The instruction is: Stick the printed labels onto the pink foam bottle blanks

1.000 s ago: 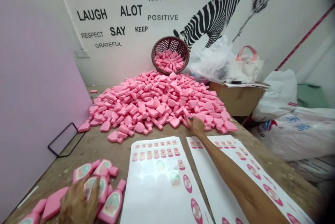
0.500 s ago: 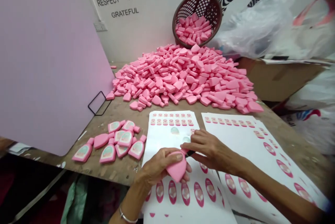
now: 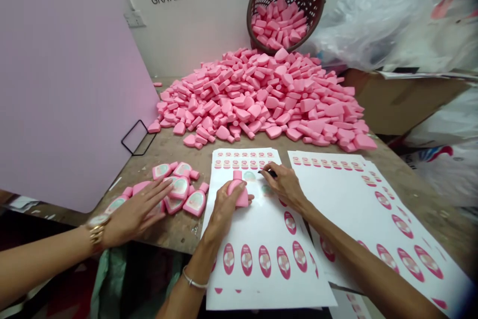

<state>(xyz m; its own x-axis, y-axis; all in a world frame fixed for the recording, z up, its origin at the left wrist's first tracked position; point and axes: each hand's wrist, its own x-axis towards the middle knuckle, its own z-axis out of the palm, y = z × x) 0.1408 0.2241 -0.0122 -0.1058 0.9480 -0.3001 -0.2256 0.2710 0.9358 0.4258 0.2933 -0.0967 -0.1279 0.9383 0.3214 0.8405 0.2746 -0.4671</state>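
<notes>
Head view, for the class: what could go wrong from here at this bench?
The dark-tipped tool in the right hand sits close to the sticker sheet, so it might crease or tear a sticker. The pink bottle in the left hand could slip onto the sheet. The tilted basket could shed more pieces onto the pink pile.
</notes>
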